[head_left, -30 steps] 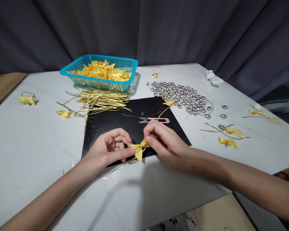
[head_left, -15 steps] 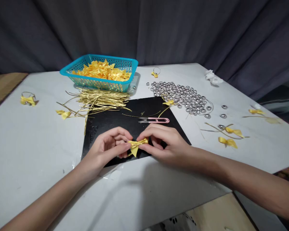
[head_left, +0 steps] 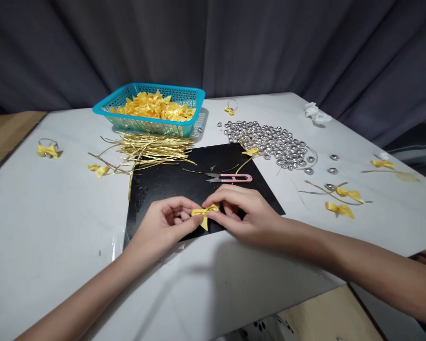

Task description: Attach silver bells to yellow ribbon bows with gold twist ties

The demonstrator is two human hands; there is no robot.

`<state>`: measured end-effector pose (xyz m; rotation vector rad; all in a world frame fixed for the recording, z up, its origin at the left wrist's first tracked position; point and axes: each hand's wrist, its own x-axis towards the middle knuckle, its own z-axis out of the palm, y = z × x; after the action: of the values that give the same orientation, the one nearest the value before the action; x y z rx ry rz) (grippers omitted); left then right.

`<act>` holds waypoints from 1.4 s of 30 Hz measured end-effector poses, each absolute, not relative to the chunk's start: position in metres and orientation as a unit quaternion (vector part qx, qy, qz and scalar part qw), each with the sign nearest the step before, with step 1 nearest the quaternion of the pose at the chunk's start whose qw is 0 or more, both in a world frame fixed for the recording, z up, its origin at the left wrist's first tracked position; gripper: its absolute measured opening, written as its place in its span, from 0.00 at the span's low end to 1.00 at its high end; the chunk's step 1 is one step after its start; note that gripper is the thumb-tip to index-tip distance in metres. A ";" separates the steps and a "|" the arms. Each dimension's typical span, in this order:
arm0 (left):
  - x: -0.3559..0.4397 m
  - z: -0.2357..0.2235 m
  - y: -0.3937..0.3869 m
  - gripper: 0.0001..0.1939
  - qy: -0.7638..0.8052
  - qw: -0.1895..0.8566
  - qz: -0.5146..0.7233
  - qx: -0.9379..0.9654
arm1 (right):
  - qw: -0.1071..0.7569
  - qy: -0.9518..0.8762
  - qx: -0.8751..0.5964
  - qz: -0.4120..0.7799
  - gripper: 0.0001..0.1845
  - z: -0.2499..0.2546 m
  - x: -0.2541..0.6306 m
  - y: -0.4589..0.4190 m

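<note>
A yellow ribbon bow (head_left: 205, 218) is pinched between my two hands, above the near edge of a black mat (head_left: 170, 184). My left hand (head_left: 170, 218) grips the bow's left loop between thumb and fingers. On the other side, my right hand (head_left: 239, 208) pinches its right end with thumb and forefinger. Gold cord shows at the bow's middle; one pointed tail hangs down. Just beyond my right hand, pink thread snips (head_left: 234, 178) lie on the mat. Behind the mat is a pile of gold twist ties (head_left: 156, 148).
A blue basket (head_left: 149, 124) full of yellow bows stands at the back left. Silver beads (head_left: 270, 142) are heaped to the right of it. Loose bows (head_left: 340, 209) lie at the right, and a bow with a wire ring (head_left: 47, 149) sits far left.
The view has shifted slightly, so things on the table appear a little further right. My left fingers have shifted on the bow, and its tail has swung rightward.
</note>
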<state>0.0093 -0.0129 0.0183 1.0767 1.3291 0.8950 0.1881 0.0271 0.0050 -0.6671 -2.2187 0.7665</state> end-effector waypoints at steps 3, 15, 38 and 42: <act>0.008 0.018 -0.013 0.06 0.567 0.574 0.382 0.450 | 0.326 -0.856 -0.260 0.304 0.06 0.006 0.188 0.028; 0.006 0.023 -0.013 0.11 0.499 0.625 0.358 0.482 | 0.194 -0.645 -0.335 0.659 0.09 0.012 0.189 0.037; 0.002 0.026 -0.015 0.08 0.405 0.745 0.435 0.302 | 0.235 -0.225 -0.251 0.912 0.08 0.029 0.189 0.031; 0.000 0.027 -0.015 0.07 0.399 0.758 0.454 0.247 | 0.249 -0.220 -0.247 0.910 0.13 0.027 0.192 0.034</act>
<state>0.0000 -0.0150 0.0273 0.5372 0.8692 0.9885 0.1920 0.0345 0.0265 -0.6731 -0.5992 2.4801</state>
